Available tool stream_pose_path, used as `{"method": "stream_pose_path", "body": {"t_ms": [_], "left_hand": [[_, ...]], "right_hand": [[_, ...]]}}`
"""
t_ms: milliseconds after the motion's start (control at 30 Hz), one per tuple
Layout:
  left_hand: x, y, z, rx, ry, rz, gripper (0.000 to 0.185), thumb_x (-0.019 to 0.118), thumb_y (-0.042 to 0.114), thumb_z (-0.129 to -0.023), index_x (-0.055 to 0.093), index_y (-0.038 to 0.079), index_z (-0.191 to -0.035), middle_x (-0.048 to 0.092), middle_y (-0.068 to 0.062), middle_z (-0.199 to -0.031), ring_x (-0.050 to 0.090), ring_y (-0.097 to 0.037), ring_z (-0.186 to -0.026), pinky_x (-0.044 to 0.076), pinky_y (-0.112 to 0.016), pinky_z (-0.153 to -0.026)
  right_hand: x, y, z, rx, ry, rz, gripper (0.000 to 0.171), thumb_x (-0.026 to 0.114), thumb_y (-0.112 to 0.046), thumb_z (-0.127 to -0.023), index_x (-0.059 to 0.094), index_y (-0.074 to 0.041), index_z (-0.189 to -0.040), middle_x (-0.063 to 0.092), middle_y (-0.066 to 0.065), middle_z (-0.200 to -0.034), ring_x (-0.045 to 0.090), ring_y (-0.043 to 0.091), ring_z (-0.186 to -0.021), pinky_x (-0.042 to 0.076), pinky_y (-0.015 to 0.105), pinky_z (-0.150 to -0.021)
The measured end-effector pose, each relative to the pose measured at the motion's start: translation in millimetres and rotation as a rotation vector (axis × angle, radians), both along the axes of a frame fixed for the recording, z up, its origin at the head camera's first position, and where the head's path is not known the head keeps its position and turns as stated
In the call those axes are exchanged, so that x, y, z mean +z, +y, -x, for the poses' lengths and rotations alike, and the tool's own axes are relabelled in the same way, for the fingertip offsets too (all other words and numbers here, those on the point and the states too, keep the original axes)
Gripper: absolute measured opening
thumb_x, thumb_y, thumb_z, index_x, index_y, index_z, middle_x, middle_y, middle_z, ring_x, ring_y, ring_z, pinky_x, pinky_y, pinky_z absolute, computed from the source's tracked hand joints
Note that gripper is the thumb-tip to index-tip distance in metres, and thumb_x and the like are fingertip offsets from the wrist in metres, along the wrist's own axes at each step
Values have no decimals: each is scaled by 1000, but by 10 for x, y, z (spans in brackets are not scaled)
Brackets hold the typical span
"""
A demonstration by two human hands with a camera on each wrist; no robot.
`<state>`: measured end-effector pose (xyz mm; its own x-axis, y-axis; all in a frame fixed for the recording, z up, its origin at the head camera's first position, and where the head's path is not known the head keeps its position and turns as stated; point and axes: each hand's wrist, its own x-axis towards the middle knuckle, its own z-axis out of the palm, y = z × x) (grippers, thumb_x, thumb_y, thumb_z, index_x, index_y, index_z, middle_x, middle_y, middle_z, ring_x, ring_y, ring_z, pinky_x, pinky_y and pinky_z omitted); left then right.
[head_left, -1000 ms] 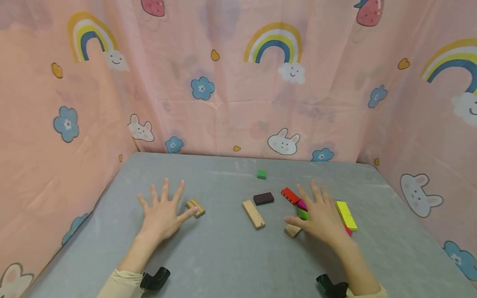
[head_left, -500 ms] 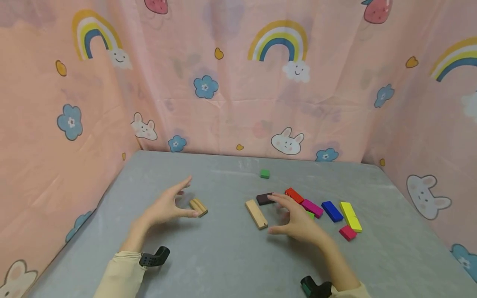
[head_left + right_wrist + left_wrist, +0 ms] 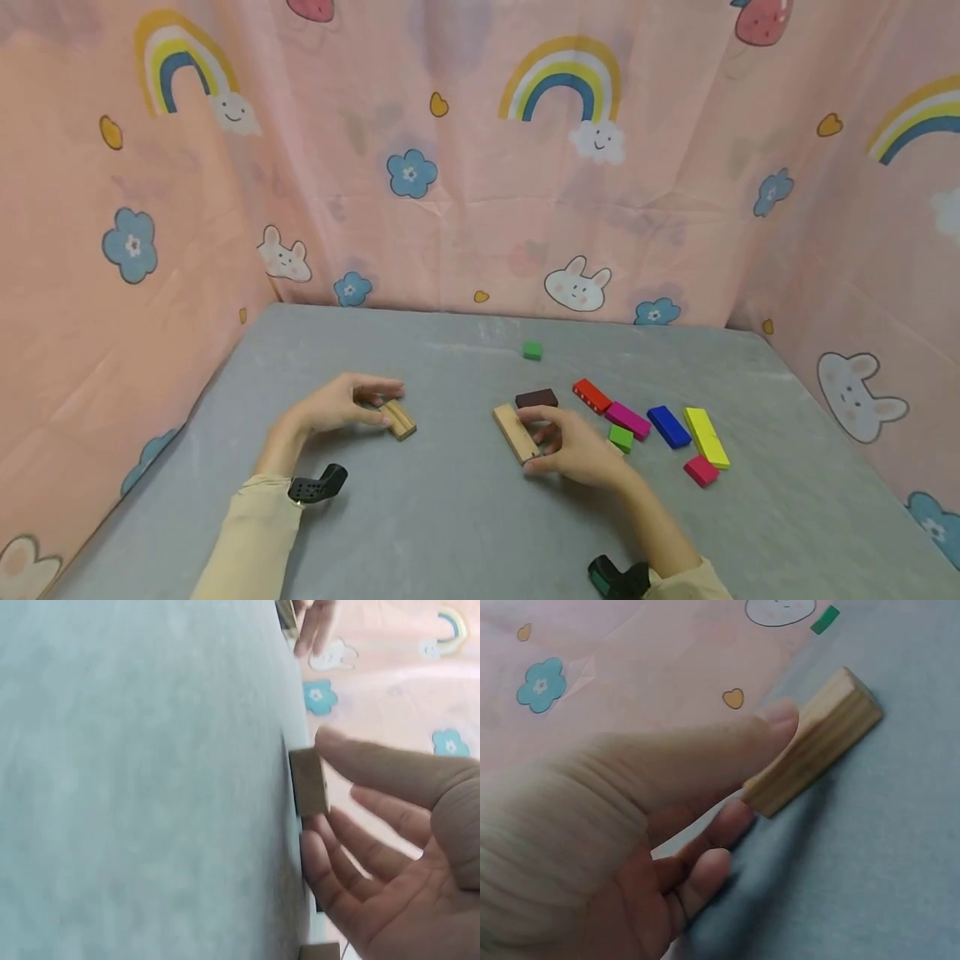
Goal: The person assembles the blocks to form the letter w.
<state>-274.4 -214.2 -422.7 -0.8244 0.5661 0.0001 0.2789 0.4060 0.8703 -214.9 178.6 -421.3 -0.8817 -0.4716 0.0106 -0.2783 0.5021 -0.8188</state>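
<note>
Wooden short block (image 3: 397, 418), left of centre, pinched by left hand (image 3: 341, 406); long wooden block (image 3: 514, 432), centre, gripped by right hand (image 3: 577, 450).

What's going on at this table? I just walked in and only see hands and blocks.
A person works with both hands on a grey table. The left hand pinches a short wooden block; the right hand closes its fingers around a longer wooden plank. Beside the right hand lie coloured blocks: dark brown, red, magenta, blue, yellow.
</note>
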Motion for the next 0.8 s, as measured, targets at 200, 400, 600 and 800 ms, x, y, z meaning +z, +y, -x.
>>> {"method": "stream_pose_path", "body": {"t_ms": [200,400,600,800], "left_hand": [[-92,-12,21,-1,17,4,50,78,14,-87,63,1,-132,64,-9,-127,57,-25,-109,45,-34,-92],[-91,-21,34,3,1,-5,48,77,15,-87,63,2,-132,65,-9,-126,58,-24,-109,46,-31,-90],[-93,-26,26,8,0,16,48,76,13,-88,63,3,-133,64,-8,-127,57,-26,-111,46,-28,-87],[-69,-13,18,19,5,14,47,76,13,-88,63,3,-132,64,-9,-127,57,-26,-111,46,-28,-87]], "right_hand": [[-13,-49,27,-14,1,-7,63,86,-5,-76,59,-3,-133,58,10,-125,57,24,-94,52,29,-72],[0,-57,57,-28,1,-17,62,86,-7,-75,60,-2,-131,60,10,-124,57,25,-93,52,29,-71],[-26,-81,42,-39,18,-16,62,88,-10,-74,61,-3,-129,61,8,-122,57,24,-91,51,29,-70],[-44,-115,21,-87,26,-17,61,89,-10,-72,63,-6,-127,60,5,-115,57,22,-87,51,29,-65]]}}
